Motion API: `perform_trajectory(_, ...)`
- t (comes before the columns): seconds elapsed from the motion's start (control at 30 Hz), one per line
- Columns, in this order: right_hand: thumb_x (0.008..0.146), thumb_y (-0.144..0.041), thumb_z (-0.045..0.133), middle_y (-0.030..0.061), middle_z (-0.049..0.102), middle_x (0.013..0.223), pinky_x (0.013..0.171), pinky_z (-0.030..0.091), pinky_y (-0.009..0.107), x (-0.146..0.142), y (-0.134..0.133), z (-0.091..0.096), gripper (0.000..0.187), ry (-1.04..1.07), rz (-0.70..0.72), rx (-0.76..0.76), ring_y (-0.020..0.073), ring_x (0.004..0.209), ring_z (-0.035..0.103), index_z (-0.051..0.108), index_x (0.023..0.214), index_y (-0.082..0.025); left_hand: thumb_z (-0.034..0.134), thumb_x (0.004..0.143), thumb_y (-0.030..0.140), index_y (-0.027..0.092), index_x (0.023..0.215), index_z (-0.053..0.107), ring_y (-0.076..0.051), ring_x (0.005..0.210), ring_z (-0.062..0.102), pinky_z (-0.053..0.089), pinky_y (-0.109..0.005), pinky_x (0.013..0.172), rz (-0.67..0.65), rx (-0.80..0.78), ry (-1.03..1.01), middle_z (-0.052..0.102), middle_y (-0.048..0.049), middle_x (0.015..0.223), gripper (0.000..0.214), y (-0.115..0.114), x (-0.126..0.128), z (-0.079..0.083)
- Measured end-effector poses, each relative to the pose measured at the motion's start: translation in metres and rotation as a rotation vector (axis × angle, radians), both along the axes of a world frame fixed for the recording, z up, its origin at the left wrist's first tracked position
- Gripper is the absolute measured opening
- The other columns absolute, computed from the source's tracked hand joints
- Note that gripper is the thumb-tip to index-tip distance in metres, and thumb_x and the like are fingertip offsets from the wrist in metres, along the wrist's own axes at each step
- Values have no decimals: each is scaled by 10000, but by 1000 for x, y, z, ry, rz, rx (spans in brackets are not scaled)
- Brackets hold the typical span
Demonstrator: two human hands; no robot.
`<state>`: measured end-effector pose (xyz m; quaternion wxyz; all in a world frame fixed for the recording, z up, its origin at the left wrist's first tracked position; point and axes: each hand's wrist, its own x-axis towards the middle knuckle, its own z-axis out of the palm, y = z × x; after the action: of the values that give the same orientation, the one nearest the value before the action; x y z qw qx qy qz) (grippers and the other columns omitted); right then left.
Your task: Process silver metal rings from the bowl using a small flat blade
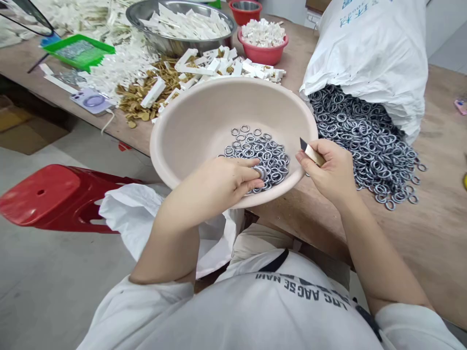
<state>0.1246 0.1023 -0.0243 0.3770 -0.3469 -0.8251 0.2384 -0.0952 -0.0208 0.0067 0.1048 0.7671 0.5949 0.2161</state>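
A wide beige plastic basin (189, 112) sits tilted at the table's edge in front of me. Loose grey rings (268, 153) are heaped on its floor. My left hand (233, 180) reaches in over the near rim, thumb and fingers pinched round a grey ring (260, 171) at the heap. At the basin's right rim, my right hand (332, 167) grips a short knife (313, 154) with a dark slanted blade pointing up and left; its pale handle is partly hidden by the fingers.
Right of the basin, more rings (365, 146) spill from a white sack (368, 53). Behind lie white plastic pieces (215, 63), brown parts (146, 92), a steel bowl (160, 41), a red bowl (264, 51) and a green tray (78, 51). A red stool (54, 194) stands left.
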Motion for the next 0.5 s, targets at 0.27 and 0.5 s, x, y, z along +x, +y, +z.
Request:
perform_trajectory(0.27, 897, -368, 633, 6, 629, 716, 643, 413, 317, 27, 57, -40, 182, 19, -263, 9, 171, 652, 538, 704, 857, -205, 511, 992, 328, 184, 726, 727, -144, 710, 683, 479, -277, 667, 137, 112, 65, 768, -38, 874, 372, -3, 12, 6)
perform_trajectory(0.5, 879, -400, 635, 131, 640, 1262, 835, 502, 413, 25, 91, -80, 396, -360, -367, 63, 295, 1005, 641, 717, 1219, -214, 694, 900, 291, 196, 1031, 641, -192, 933, 732, 561, -317, 836, 223, 387, -17, 766, -59, 1088, 170, -18, 33, -2)
